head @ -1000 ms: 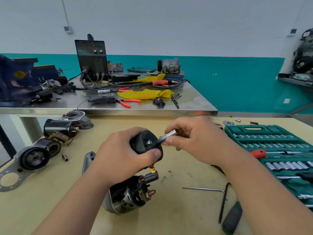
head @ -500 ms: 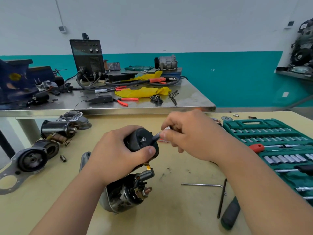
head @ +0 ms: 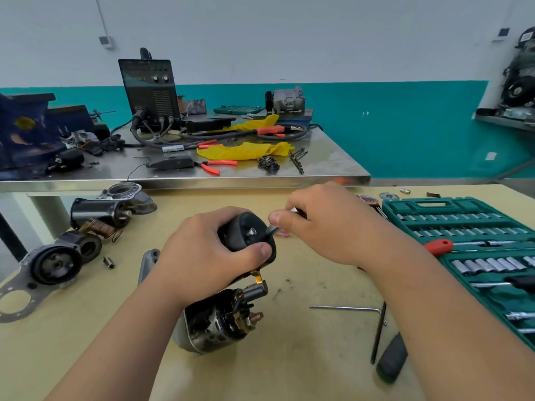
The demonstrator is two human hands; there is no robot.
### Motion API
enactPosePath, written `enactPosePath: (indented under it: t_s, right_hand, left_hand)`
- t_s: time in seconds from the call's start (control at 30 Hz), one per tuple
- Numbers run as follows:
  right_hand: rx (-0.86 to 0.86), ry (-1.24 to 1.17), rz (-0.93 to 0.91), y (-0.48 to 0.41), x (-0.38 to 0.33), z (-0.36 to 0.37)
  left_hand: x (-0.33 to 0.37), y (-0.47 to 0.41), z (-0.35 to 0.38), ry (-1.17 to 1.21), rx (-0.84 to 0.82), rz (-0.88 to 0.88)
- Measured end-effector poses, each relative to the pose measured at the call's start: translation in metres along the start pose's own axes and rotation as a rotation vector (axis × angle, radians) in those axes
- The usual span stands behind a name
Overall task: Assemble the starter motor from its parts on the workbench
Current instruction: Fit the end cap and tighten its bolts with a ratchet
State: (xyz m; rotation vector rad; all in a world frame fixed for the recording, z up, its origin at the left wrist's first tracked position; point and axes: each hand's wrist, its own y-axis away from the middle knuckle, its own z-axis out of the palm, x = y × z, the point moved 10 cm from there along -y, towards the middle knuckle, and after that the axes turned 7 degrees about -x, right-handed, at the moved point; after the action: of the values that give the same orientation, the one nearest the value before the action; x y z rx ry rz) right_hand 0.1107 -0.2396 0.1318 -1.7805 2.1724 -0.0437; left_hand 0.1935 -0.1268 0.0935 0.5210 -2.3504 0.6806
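- At the lower left of the frame, loose housings (head: 55,264) are seen lying on the yellow workbench (head: 289,369).
- At centre, the starter motor (head: 214,325) is held tilted, its lower end apparently resting on the bench. Its black end cap (head: 246,235) is wrapped by the curled fingers of the left hand (head: 202,256).
- The motor is judged heavy, rigid and perhaps greasy. It is best gripped by the steel body, not by the copper terminals.
- Just right of the cap, a slim tool (head: 271,230) is pinched by the right hand (head: 327,230), with its tip at the cap's face.
- At right, a green socket case (head: 463,209) lies open.
- Behind, a cluttered steel table (head: 333,169) and a teal-banded wall (head: 405,125) are seen.
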Motion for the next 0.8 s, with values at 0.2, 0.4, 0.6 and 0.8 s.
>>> enactPosePath:
  t_s: [0.2, 0.4, 0.6, 0.8]
  right_hand:
    - [-0.132, -0.509, 0.205, 0.014, 0.037, 0.023]
    - [-0.048, -0.041, 0.764, 0.098, 0.168, 0.003]
    - [-0.425, 0.226, 0.947, 0.133, 0.175, 0.077]
    - [-0.105, -0.007, 0.984, 0.131, 0.187, 0.065]
  left_hand:
    - [-0.003, -0.003, -0.003, -0.004, 0.024, -0.011]
    - [-0.005, -0.001, -0.009, 0.012, 0.05, -0.028]
    - [-0.003, -0.001, -0.004, -0.047, 0.037, -0.049]
    - [-0.006, 0.0, -0.01, -0.015, 0.053, -0.053]
